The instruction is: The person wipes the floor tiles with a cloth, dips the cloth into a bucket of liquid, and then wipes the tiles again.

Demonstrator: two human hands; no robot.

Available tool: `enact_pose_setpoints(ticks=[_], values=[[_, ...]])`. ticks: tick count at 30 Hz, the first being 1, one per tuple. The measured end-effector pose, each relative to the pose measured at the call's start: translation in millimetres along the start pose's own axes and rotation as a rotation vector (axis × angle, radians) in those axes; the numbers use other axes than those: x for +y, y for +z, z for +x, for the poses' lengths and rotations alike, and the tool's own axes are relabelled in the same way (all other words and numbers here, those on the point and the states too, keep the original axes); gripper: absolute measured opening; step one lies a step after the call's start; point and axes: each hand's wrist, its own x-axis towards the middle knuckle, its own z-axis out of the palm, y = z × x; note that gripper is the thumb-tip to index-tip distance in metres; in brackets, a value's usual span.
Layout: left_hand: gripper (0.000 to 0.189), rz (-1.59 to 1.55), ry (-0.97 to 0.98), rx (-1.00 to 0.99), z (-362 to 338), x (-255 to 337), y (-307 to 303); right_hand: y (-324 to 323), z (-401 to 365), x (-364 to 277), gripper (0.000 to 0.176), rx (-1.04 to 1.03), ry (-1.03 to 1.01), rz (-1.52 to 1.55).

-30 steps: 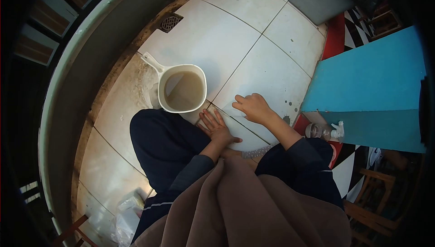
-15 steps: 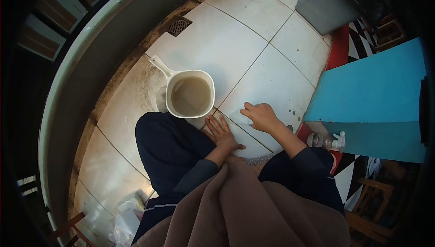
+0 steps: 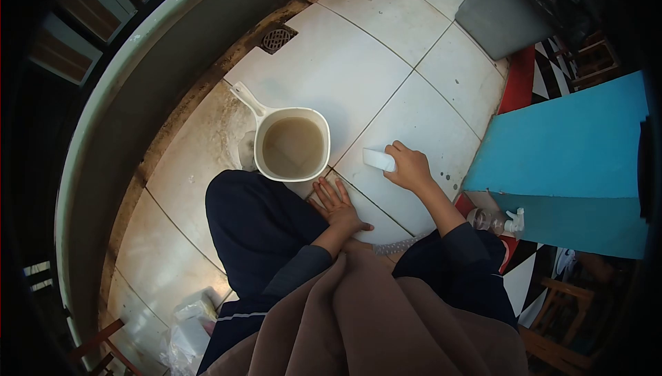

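My left hand (image 3: 335, 205) lies flat with spread fingers on the white tiled floor (image 3: 376, 110), in front of my knees. Its fingertips come close to a cream water dipper (image 3: 327, 152) that holds murky brownish water and stands with its handle toward the upper left. To the right, my right hand (image 3: 410, 167) is closed around one end of a white rectangular block (image 3: 378, 160). The block's other end points left toward the dipper, low over the tiles.
A floor drain (image 3: 277, 39) sits by the curved low wall (image 3: 148, 93). On the right are a blue box-like panel (image 3: 572, 141), a clear spray bottle (image 3: 493, 220) and a grey bin (image 3: 503, 14). A plastic bag (image 3: 187, 328) lies at lower left.
My right hand has shifted slightly up and right, and the white block now shows its broad side. My left hand keeps its place, and the dipper still stands where it was.
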Motion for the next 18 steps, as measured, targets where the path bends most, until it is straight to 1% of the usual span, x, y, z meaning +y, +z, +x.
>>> enact_pose_setpoints(ticks=[2,5,6,9,12,15,16,18], values=[[0.151,0.002,-0.014,-0.013,-1.4,0.2,-1.4,-0.3,17.6,17.1,0.029,0.127,0.144,0.009],[0.150,-0.010,-0.021,-0.042,-1.7,1.6,-5.0,2.0,23.4,-7.9,0.027,0.108,0.129,0.000],[0.150,-0.017,-0.022,-0.053,-1.6,2.0,-5.8,9.2,19.7,-21.5,0.030,0.047,0.078,0.017],[0.150,0.047,-0.036,-0.054,-0.2,3.3,-4.8,13.9,6.7,-55.5,0.031,0.012,-0.026,0.022],[0.150,-0.007,-0.024,-0.025,1.1,0.5,-0.9,13.0,21.0,-31.6,0.031,0.084,0.099,-0.032],[0.150,0.003,-0.031,-0.035,0.6,1.0,-2.2,11.2,32.1,-14.4,0.031,0.209,0.162,-0.053],[0.150,0.009,-0.034,-0.051,0.3,1.3,-4.7,15.0,30.6,-19.1,0.031,0.218,0.154,-0.056],[0.148,0.022,-0.035,-0.085,-1.2,3.0,-8.9,25.0,16.1,-43.5,0.031,0.180,0.070,-0.005]])
